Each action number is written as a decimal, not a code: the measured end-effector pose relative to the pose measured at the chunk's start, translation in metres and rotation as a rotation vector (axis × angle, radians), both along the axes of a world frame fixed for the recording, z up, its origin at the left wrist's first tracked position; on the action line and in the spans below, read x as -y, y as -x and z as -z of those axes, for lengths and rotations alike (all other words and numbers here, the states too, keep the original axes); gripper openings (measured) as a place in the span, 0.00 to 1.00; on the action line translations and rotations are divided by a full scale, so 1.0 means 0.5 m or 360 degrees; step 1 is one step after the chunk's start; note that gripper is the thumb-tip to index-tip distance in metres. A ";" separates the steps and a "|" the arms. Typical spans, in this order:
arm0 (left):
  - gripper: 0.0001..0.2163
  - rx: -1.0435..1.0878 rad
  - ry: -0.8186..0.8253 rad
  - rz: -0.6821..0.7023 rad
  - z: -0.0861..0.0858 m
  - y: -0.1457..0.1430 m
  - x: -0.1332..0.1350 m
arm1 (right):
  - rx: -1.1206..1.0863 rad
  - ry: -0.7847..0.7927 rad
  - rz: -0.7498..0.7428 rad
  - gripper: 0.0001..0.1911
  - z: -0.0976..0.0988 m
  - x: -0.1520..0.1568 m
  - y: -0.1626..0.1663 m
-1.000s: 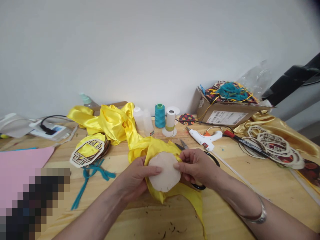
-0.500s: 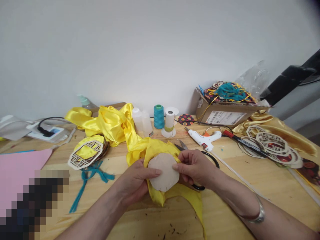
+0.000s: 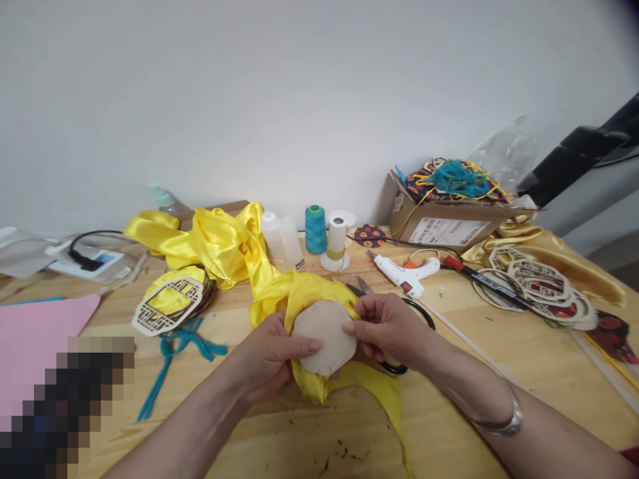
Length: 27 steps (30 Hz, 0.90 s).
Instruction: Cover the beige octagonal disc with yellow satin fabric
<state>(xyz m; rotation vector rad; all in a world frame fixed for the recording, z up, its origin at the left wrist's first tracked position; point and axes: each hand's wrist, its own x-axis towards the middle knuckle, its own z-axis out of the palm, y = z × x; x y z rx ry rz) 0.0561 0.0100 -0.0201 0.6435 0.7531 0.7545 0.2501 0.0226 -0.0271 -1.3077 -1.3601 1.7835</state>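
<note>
In front of me, a pale, roughly octagonal flat piece (image 3: 325,339) lies against yellow satin cloth (image 3: 279,293). My left hand (image 3: 272,359) grips the piece and cloth from the left, thumb flat on its face and fingers behind. At the right edge, my right hand (image 3: 382,329) is closed, pinching the piece's rim and the cloth between thumb and fingers. The cloth wraps around behind the piece, and a strip hangs down toward the table's front. Scissors (image 3: 428,316) with black handles lie partly hidden behind my right hand.
A white glue gun (image 3: 409,273) lies right of centre. Teal thread (image 3: 315,229), a white spool (image 3: 337,236) and plastic bottles (image 3: 282,239) stand at the back. A full cardboard box (image 3: 444,226) is back right. Openwork wooden pieces (image 3: 170,309) and teal cord (image 3: 167,366) lie left.
The whole view has shifted slightly. Both hands keep their hold on the pale piece and the yellow cloth, with hardly any other movement.
</note>
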 end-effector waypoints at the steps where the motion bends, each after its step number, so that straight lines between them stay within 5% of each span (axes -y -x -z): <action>1: 0.18 -0.0003 -0.0004 -0.0013 0.000 -0.001 0.000 | 0.0002 -0.0007 0.0006 0.13 0.001 0.000 0.000; 19: 0.18 -0.0082 0.0019 -0.0118 -0.005 0.003 -0.003 | 0.0312 -0.0128 -0.0049 0.11 -0.028 -0.021 0.018; 27: 0.13 -0.0099 0.0063 -0.0238 -0.013 0.011 -0.002 | 0.1057 -0.0691 0.0223 0.07 -0.067 0.043 -0.052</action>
